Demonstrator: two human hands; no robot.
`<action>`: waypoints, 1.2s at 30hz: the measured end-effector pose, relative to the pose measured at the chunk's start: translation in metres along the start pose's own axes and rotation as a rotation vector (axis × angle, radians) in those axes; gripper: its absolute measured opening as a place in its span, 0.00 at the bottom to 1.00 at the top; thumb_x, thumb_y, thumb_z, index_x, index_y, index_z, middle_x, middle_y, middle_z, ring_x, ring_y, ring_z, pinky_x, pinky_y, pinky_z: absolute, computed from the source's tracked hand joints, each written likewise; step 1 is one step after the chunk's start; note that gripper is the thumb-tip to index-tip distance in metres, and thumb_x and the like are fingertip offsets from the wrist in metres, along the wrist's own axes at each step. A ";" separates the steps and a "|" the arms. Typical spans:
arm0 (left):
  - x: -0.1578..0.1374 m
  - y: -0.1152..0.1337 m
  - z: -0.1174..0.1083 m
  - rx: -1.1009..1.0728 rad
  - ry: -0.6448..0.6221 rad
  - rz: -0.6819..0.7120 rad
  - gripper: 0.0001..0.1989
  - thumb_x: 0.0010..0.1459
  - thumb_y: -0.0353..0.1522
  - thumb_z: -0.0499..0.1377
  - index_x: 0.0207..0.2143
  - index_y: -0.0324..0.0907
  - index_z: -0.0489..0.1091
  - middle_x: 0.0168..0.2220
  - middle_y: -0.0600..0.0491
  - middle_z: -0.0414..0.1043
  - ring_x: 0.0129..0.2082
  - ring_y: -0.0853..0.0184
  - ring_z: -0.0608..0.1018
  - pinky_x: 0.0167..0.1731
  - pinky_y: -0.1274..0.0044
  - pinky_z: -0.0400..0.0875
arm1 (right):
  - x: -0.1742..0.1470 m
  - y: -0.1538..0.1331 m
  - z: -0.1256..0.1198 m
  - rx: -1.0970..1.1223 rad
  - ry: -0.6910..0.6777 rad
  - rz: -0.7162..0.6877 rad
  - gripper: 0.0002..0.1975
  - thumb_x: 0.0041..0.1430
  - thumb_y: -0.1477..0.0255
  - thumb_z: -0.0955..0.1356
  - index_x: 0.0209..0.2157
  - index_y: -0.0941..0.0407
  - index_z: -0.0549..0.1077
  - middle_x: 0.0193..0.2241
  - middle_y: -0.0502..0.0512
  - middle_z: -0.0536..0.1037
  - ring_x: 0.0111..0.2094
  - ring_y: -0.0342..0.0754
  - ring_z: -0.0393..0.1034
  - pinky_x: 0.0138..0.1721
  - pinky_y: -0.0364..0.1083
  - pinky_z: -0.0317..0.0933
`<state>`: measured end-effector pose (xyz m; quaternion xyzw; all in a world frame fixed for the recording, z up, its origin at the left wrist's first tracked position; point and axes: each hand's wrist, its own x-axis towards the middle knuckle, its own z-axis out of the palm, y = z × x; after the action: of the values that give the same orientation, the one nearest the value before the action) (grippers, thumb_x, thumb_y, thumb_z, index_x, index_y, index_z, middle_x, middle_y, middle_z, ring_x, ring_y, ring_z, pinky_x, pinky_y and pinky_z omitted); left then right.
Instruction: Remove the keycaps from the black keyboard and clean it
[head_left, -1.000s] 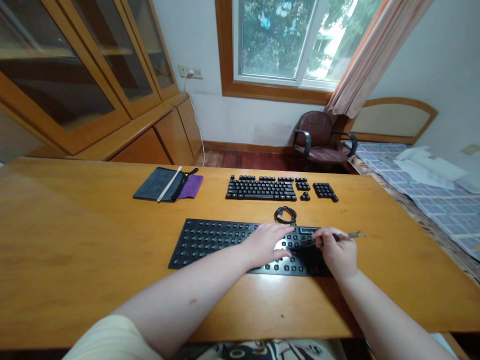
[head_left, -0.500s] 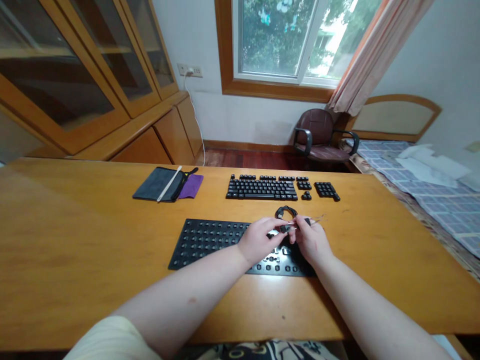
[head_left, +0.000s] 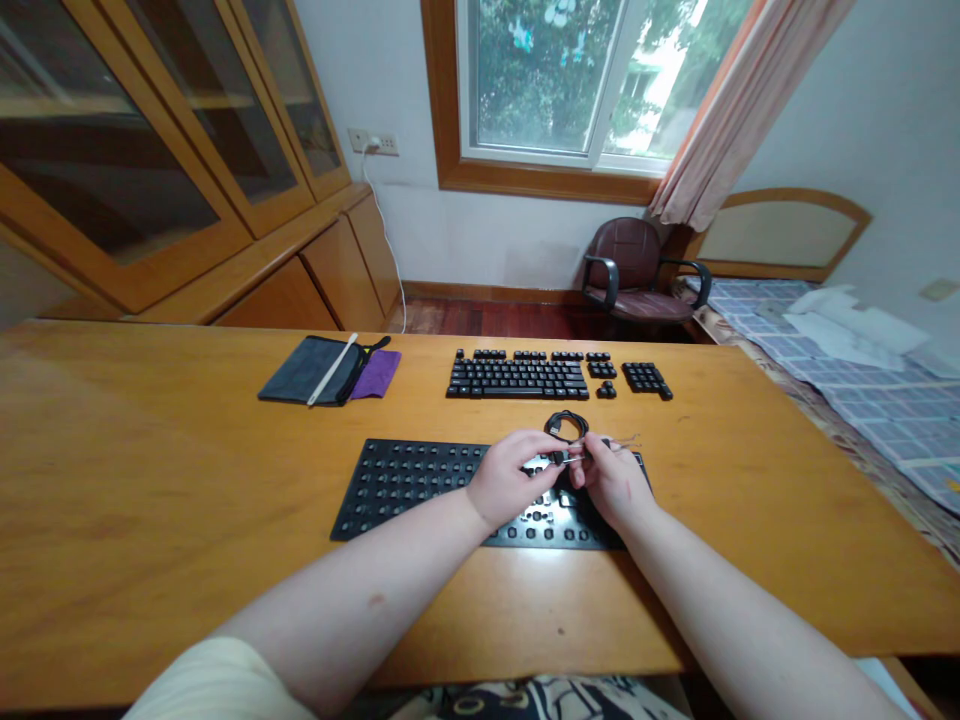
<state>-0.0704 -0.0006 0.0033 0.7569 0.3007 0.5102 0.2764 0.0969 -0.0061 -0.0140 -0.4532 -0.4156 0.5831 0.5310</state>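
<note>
Black piece [head_left: 559, 457], newly between both hands [head_left: 508, 472] [head_left: 616, 487]

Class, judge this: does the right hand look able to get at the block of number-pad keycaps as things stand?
Probably yes: the number-pad keycaps lie beyond the right hand, with nothing visible blocking the way, though it already holds a slim tool.

Home bedroom, with bed [head_left: 795, 310] and curtained window [head_left: 536, 80].
</note>
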 end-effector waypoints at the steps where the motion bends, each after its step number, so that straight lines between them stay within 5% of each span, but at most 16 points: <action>1: 0.000 0.000 0.000 -0.001 -0.003 -0.007 0.10 0.53 0.27 0.59 0.40 0.42 0.74 0.38 0.51 0.77 0.39 0.68 0.77 0.43 0.73 0.73 | 0.000 0.000 0.000 0.000 0.002 -0.009 0.17 0.52 0.55 0.67 0.24 0.56 0.73 0.13 0.48 0.68 0.15 0.42 0.61 0.19 0.42 0.59; 5: -0.001 0.000 0.001 0.036 0.012 -0.089 0.10 0.52 0.27 0.59 0.38 0.42 0.74 0.38 0.51 0.77 0.39 0.67 0.78 0.43 0.73 0.73 | -0.005 -0.001 -0.002 -0.059 -0.021 -0.108 0.14 0.46 0.61 0.73 0.33 0.54 0.76 0.20 0.48 0.74 0.17 0.42 0.66 0.22 0.43 0.63; 9: -0.001 -0.002 0.002 0.028 -0.010 -0.113 0.11 0.50 0.27 0.59 0.38 0.42 0.74 0.38 0.51 0.78 0.38 0.67 0.78 0.42 0.74 0.73 | -0.011 -0.004 -0.004 -0.269 0.027 -0.219 0.14 0.38 0.69 0.76 0.31 0.54 0.77 0.26 0.51 0.78 0.24 0.46 0.71 0.28 0.46 0.69; 14: 0.001 0.000 0.000 0.002 -0.058 -0.164 0.12 0.49 0.26 0.60 0.38 0.41 0.75 0.36 0.51 0.78 0.36 0.67 0.79 0.41 0.75 0.74 | -0.016 -0.010 -0.001 -0.499 0.123 -0.435 0.08 0.40 0.70 0.76 0.27 0.53 0.78 0.26 0.53 0.78 0.29 0.48 0.73 0.34 0.48 0.70; 18: 0.002 0.001 0.000 -0.056 -0.079 -0.214 0.12 0.47 0.26 0.61 0.37 0.41 0.76 0.36 0.51 0.79 0.36 0.67 0.79 0.42 0.75 0.73 | -0.016 -0.010 -0.002 -0.441 0.101 -0.546 0.07 0.41 0.70 0.76 0.26 0.52 0.78 0.27 0.53 0.78 0.30 0.48 0.73 0.34 0.48 0.70; 26: 0.001 0.001 0.004 -0.226 -0.054 -0.345 0.11 0.49 0.27 0.60 0.37 0.38 0.75 0.35 0.49 0.78 0.34 0.67 0.79 0.38 0.76 0.75 | -0.019 -0.014 0.004 -0.357 0.136 -0.427 0.08 0.41 0.70 0.75 0.28 0.52 0.78 0.24 0.52 0.78 0.25 0.48 0.73 0.29 0.47 0.70; 36: 0.005 -0.003 0.002 0.049 -0.211 -0.299 0.12 0.49 0.28 0.60 0.37 0.42 0.76 0.34 0.53 0.78 0.32 0.68 0.78 0.37 0.77 0.73 | -0.008 -0.007 -0.007 -0.360 0.049 -0.414 0.06 0.51 0.67 0.70 0.28 0.55 0.75 0.26 0.52 0.74 0.27 0.47 0.70 0.36 0.49 0.66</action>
<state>-0.0675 0.0052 0.0038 0.7595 0.3916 0.3738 0.3607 0.1054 -0.0134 -0.0086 -0.4597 -0.5834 0.3677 0.5596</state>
